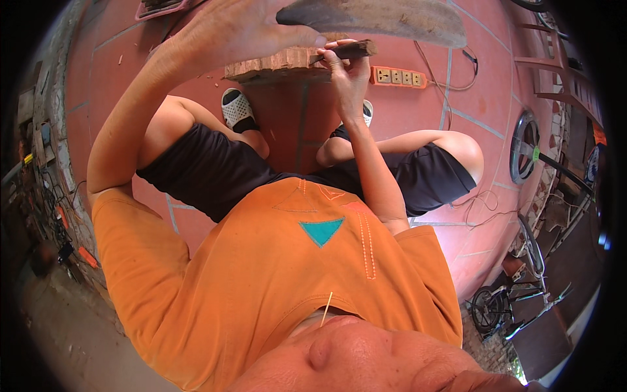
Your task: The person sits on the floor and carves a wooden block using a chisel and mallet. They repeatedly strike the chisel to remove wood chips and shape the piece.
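My left hand (pixel 238 36) is at the top edge, its thumb stretched to the right and its other fingers mostly hidden or cut off. It appears to grip a large knife with a broad, greyish-brown blade (pixel 385 19), which reaches to the right beyond the thumb; the handle does not show. My right hand (pixel 349 75) pinches a short dark piece of wood (pixel 356 49) between thumb and fingers. The wood is over a rough wooden block (pixel 271 65) on the floor. My left thumb tip comes close to the dark wood; whether they touch is unclear.
An orange power strip (pixel 398 77) with a cable lies right of the block. Reddish chair parts (pixel 562 81), a wheel (pixel 524 147) and a bicycle (pixel 516 304) stand along the right side. Tools and scraps (pixel 55 196) line the left wall. A pink basket (pixel 160 8) is top left.
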Tool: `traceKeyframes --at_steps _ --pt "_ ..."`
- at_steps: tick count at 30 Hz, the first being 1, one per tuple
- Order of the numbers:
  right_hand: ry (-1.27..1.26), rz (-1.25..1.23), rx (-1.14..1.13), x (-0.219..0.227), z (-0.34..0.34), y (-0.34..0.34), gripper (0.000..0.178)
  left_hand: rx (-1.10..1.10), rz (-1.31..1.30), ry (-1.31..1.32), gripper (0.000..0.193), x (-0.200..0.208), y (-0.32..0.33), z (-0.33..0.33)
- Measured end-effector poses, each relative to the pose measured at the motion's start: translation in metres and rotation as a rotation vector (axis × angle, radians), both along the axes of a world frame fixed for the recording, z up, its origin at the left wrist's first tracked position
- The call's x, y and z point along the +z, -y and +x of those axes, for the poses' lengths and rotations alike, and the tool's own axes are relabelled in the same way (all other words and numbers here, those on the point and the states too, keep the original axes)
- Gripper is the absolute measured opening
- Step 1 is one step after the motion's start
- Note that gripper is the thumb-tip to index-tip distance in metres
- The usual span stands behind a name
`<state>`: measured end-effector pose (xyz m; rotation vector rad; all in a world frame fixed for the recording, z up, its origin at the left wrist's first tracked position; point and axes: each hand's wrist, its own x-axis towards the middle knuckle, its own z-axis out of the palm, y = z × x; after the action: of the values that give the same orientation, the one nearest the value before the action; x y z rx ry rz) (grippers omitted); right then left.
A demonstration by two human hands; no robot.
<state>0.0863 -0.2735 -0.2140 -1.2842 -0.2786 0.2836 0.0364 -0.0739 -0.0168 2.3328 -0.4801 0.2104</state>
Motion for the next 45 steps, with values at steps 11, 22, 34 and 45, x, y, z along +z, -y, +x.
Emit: traceKeyframes --at_steps 11,22,34,45 --pt "0.018 0.002 0.009 -0.009 0.003 -0.002 0.021 0.091 0.106 -0.289 0.072 0.018 0.01 -0.002" --pt "-0.07 0.019 0.04 0.0 0.005 0.002 0.022 0.115 0.268 -0.252 0.067 0.007 0.004 0.0" --pt "0.129 -0.033 -0.002 0.001 0.0 -0.001 0.023 0.131 0.175 -0.223 0.07 0.004 -0.005 -0.003" --pt "0.027 -0.041 0.026 0.005 0.017 -0.001 0.025 0.088 0.05 -0.047 0.071 -0.002 -0.008 0.004"
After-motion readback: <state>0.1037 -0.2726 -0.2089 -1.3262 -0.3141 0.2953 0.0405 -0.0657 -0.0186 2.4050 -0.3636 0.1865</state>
